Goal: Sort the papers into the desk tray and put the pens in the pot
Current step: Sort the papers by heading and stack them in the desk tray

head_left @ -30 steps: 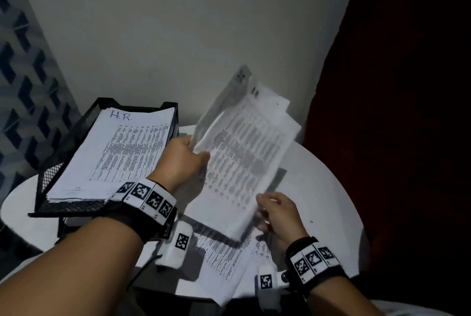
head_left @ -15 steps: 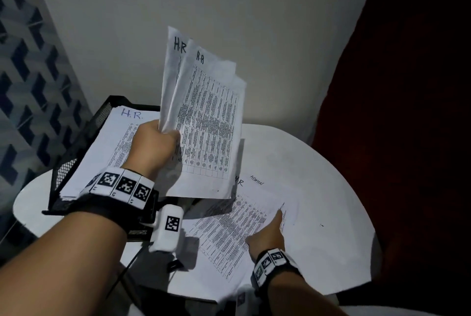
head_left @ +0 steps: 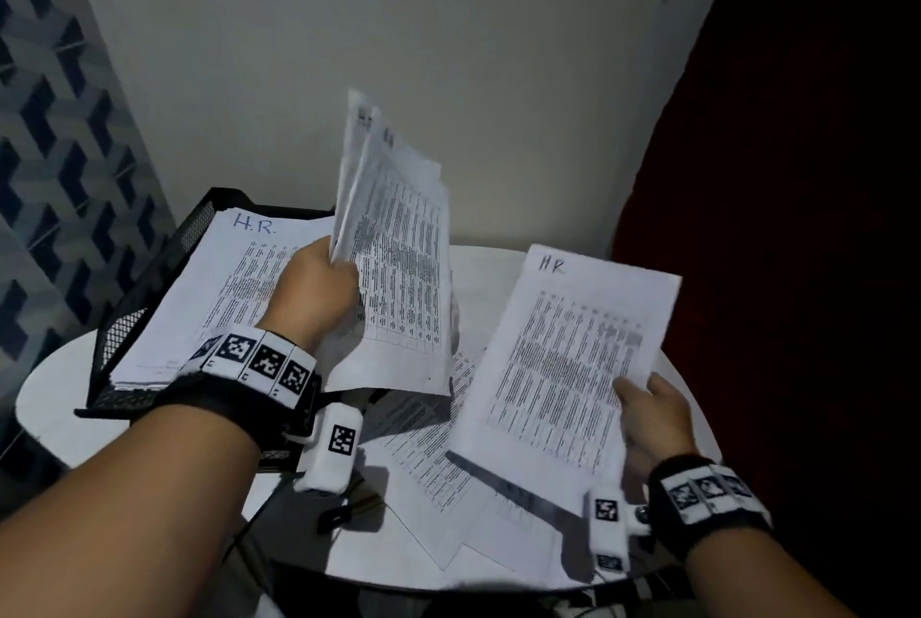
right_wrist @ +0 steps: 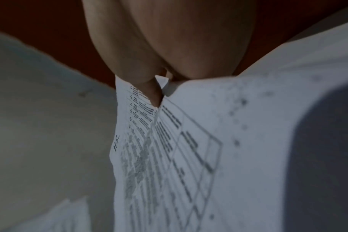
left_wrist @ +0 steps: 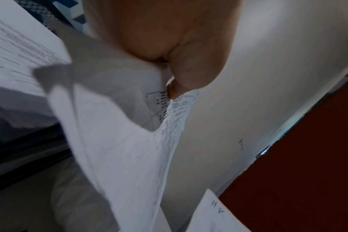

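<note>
My left hand (head_left: 319, 288) grips a bundle of printed sheets (head_left: 398, 268) upright over the table, beside the black mesh desk tray (head_left: 149, 278). The tray holds a stack whose top page (head_left: 234, 268) is marked "H.R." My right hand (head_left: 643, 413) pinches the lower right edge of a single sheet marked "HR" (head_left: 568, 363), lifted off the table. In the left wrist view the left hand (left_wrist: 175, 78) pinches the bundle (left_wrist: 119, 149). In the right wrist view the right hand (right_wrist: 157, 87) pinches the sheet (right_wrist: 169, 157). More printed papers (head_left: 428, 468) lie on the white round table (head_left: 498, 278). No pot is in view.
Small dark and yellowish items (head_left: 354, 505), perhaps pens, lie near the table's front edge below my left wrist. A dark red curtain (head_left: 797, 168) hangs on the right, a pale wall (head_left: 448, 44) stands behind, and a patterned blue wall (head_left: 55, 144) is on the left.
My right hand has picked the "HR" sheet up from the table, where its finger rested half a second ago. The left hand keeps the bundle upright, slightly turned.
</note>
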`<state>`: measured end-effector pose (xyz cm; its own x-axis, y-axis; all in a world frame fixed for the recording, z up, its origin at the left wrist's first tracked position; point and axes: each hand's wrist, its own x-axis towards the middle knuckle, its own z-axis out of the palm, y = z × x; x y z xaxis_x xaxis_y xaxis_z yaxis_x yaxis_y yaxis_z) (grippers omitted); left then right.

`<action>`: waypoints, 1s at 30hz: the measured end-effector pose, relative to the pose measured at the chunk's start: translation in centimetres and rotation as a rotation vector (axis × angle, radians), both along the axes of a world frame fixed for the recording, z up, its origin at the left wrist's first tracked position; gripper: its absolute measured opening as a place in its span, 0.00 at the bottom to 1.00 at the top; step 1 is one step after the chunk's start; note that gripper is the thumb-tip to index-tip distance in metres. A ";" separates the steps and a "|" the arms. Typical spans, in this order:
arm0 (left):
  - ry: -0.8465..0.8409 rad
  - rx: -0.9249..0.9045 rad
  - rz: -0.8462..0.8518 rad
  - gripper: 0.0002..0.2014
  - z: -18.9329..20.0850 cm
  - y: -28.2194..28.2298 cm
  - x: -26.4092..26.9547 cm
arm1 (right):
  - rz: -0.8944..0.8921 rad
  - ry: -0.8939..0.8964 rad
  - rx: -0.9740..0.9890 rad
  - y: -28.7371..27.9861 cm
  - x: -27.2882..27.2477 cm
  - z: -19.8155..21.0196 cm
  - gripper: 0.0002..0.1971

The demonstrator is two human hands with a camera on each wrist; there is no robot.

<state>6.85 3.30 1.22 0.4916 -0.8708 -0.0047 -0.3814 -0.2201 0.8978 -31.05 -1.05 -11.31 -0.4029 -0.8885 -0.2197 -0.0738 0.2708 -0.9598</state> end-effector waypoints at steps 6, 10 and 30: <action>0.387 0.054 -0.155 0.07 -1.0 0.2 -3.9 | 0.097 -0.375 -0.017 2.5 2.3 3.3 0.13; 0.378 0.087 -0.307 0.08 -1.1 0.9 -6.5 | 0.174 -0.492 -0.006 3.6 5.7 3.8 0.11; 0.155 0.078 -0.195 0.10 0.1 -0.2 -1.3 | 0.078 -0.066 0.379 4.6 8.4 -5.9 0.46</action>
